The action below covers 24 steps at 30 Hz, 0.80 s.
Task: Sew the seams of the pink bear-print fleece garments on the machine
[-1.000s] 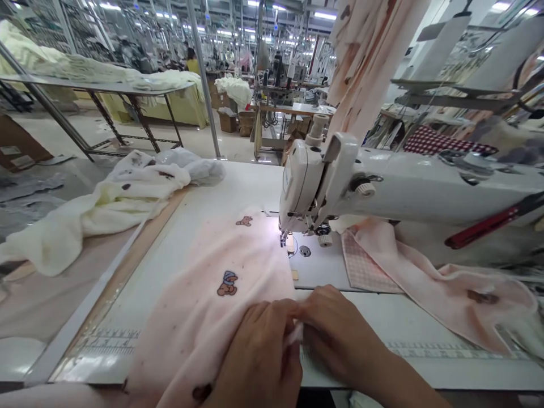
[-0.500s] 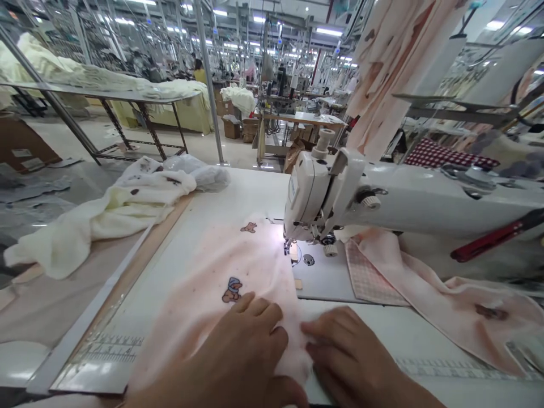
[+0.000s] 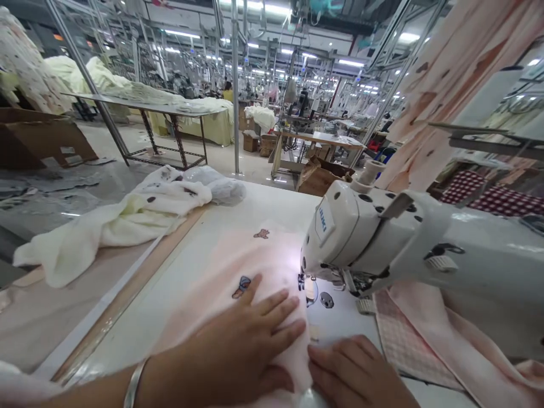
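A pale pink fabric (image 3: 238, 266) with small bear prints lies on the white sewing table (image 3: 263, 204), its right edge near the needle of the white sewing machine (image 3: 382, 238). My left hand (image 3: 238, 345) lies flat on the pink fabric with fingers spread, a bangle on the wrist. My right hand (image 3: 352, 374) rests at the fabric's right edge just in front of the needle plate, fingers curled down on the cloth; whether it pinches the edge I cannot tell.
A cream fabric pile (image 3: 123, 221) sits at the table's left. More pink fabric (image 3: 446, 351) and a checked piece lie under the machine arm at right. Pink printed cloth (image 3: 450, 68) hangs above. Other work tables and a distant person fill the hall.
Both hands slid forward with the pink fabric toward the needle. The left hand went from pinching the edge to lying flat. The view tilted and moved closer to the machine head.
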Available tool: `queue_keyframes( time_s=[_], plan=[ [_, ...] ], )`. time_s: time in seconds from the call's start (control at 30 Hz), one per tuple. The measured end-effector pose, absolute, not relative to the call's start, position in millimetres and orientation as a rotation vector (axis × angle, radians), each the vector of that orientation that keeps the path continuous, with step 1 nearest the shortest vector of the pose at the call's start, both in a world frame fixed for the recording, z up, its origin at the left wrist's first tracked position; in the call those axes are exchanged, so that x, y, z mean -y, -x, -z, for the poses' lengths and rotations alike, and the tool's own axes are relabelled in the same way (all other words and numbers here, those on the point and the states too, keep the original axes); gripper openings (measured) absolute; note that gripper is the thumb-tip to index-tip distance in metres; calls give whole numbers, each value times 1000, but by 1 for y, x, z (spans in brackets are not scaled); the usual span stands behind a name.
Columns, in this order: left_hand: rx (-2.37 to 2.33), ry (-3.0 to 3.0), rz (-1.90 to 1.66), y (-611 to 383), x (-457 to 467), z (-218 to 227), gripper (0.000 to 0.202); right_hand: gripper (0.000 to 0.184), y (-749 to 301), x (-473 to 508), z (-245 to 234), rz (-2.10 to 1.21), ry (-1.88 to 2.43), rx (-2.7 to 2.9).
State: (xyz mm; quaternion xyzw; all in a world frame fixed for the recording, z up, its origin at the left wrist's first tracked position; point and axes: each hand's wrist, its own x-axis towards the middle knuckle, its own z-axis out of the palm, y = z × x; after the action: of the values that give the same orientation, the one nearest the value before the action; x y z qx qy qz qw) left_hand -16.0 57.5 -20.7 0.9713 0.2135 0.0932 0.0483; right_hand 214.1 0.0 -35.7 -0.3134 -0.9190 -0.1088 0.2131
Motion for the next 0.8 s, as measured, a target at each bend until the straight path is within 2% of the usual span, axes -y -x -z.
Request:
queue_keyframes(
  time_s=[0.17, 0.33, 0.57, 0.73, 0.8],
  plan=[
    [-601, -2959, -324, 11, -101, 27, 53, 20, -211, -30, 33, 174, 992, 2436],
    [-535, -2987, -362, 6, -136, 28, 46, 20, -216, -46, 50, 290, 1069, 2409],
    [-541, -3032, -328, 0, -173, 23, 45, 17, -214, -47, 52, 262, 1146, 2343],
    [-993, -3068, -344, 4, -103, 40, 63, 19, -200, -25, 31, 175, 1113, 2380],
    [-1181, -3121, -367, 8, -44, 51, 57, 17, -194, -7, 30, 163, 1074, 2424]
  ],
)
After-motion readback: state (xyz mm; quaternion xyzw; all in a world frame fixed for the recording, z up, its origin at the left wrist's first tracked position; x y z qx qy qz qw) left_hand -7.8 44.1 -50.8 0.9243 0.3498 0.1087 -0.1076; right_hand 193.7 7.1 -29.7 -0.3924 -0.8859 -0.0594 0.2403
